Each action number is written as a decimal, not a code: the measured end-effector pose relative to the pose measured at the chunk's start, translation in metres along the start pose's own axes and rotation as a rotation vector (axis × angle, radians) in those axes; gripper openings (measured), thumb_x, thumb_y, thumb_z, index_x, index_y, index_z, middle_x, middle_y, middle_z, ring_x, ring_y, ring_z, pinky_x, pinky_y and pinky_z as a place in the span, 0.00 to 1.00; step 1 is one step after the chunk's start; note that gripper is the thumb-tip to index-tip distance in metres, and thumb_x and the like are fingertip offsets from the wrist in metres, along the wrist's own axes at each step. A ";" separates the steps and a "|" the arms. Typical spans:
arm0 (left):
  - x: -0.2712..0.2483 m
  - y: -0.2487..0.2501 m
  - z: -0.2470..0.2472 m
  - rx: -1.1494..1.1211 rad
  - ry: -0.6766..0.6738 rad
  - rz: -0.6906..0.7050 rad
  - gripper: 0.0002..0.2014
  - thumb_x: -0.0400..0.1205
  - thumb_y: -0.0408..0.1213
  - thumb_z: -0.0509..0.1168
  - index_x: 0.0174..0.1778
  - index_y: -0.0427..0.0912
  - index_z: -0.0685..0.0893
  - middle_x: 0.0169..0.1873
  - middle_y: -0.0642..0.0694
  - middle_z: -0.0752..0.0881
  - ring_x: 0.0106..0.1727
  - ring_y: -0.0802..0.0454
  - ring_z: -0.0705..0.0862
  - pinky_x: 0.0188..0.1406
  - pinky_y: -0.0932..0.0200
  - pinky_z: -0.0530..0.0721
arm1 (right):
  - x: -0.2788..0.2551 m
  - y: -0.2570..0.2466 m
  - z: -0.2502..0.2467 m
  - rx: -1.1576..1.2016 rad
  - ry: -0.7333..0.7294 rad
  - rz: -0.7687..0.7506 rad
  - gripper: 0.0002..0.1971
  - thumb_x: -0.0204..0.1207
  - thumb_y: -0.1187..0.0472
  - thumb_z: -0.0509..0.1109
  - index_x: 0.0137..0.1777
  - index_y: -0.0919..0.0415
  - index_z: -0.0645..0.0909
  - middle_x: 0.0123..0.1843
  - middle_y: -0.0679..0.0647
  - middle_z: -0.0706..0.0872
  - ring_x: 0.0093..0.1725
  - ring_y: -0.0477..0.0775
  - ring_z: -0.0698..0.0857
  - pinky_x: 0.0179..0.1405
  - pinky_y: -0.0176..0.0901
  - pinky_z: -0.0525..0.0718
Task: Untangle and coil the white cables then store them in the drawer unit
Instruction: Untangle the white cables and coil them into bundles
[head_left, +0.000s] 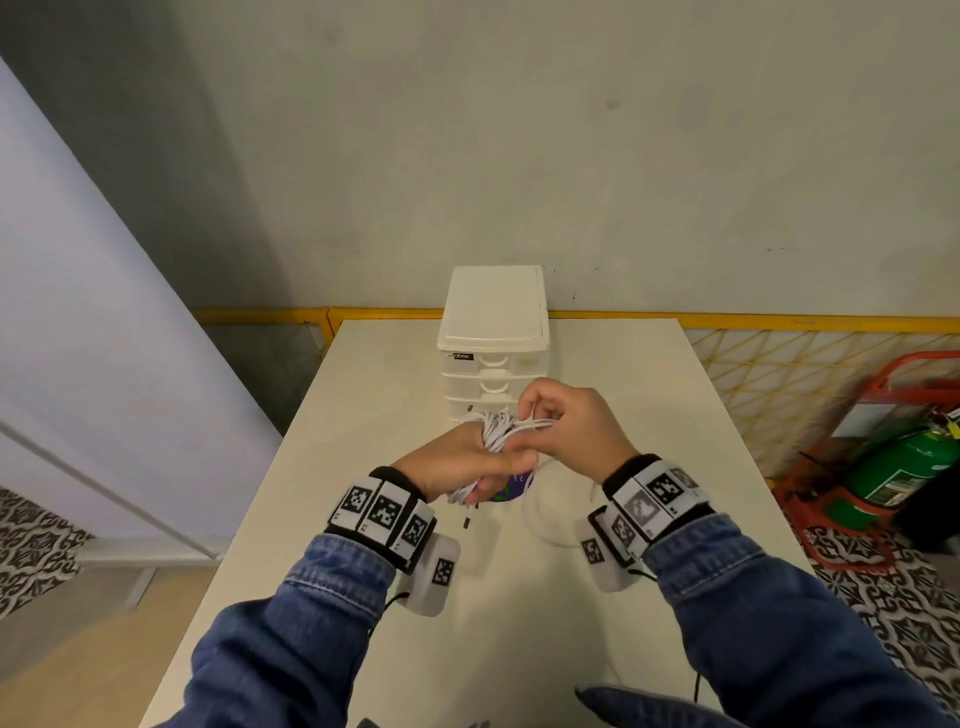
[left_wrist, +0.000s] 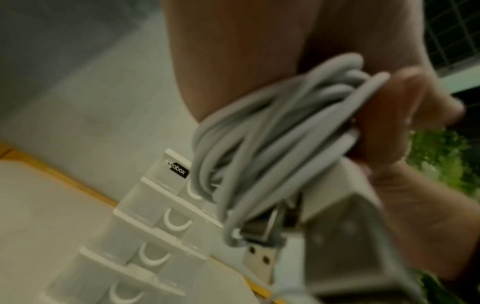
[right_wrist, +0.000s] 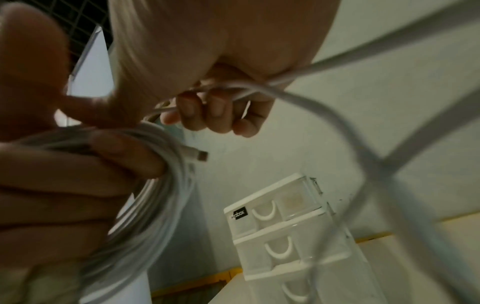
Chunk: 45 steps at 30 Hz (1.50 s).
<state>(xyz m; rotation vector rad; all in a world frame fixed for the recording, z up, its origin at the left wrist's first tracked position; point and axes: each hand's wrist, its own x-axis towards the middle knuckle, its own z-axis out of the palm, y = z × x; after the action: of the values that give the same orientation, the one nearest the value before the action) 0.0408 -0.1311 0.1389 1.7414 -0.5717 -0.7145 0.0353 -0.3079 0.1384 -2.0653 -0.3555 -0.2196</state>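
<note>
My left hand (head_left: 457, 462) grips a bundle of coiled white cable (head_left: 493, 431) above the middle of the white table (head_left: 519, 623). The coil (left_wrist: 272, 133) wraps across the palm, and a metal USB plug (left_wrist: 259, 261) hangs below it. My right hand (head_left: 566, 421) pinches a loose strand of the same white cable (right_wrist: 233, 92) in curled fingers, right beside the coil. A slack loop (head_left: 540, 525) trails down onto the table under the right wrist. The white drawer unit (head_left: 493, 338) stands just behind the hands, its drawers pushed in.
A round purple sticker or disc (head_left: 511, 491) lies on the table beneath the hands. A yellow mesh fence (head_left: 810, 364) runs behind the table. A green fire extinguisher (head_left: 898, 467) in a red stand sits on the floor at the right.
</note>
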 end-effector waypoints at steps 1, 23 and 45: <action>0.000 -0.001 -0.001 -0.072 -0.021 0.002 0.16 0.79 0.41 0.69 0.27 0.42 0.75 0.14 0.48 0.70 0.14 0.54 0.66 0.18 0.65 0.67 | 0.001 0.002 -0.003 0.019 0.008 0.015 0.14 0.54 0.52 0.81 0.31 0.51 0.77 0.25 0.59 0.80 0.25 0.49 0.72 0.29 0.44 0.73; 0.003 0.034 -0.020 -0.695 0.501 0.466 0.18 0.82 0.48 0.60 0.29 0.43 0.68 0.16 0.50 0.67 0.18 0.55 0.66 0.27 0.57 0.64 | -0.013 0.022 0.053 0.002 -0.102 0.089 0.11 0.85 0.56 0.57 0.59 0.54 0.79 0.28 0.40 0.75 0.28 0.38 0.75 0.34 0.37 0.74; 0.005 -0.016 -0.011 -0.009 0.229 -0.010 0.42 0.79 0.70 0.39 0.30 0.32 0.77 0.16 0.40 0.75 0.13 0.50 0.71 0.17 0.62 0.71 | 0.003 -0.014 0.020 -0.066 0.025 -0.169 0.17 0.66 0.53 0.78 0.52 0.40 0.77 0.30 0.45 0.77 0.32 0.45 0.78 0.37 0.39 0.78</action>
<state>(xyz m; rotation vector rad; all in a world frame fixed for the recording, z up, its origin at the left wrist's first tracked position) 0.0522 -0.1225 0.1250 1.7896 -0.4022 -0.5146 0.0329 -0.2829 0.1408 -2.0964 -0.5140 -0.3628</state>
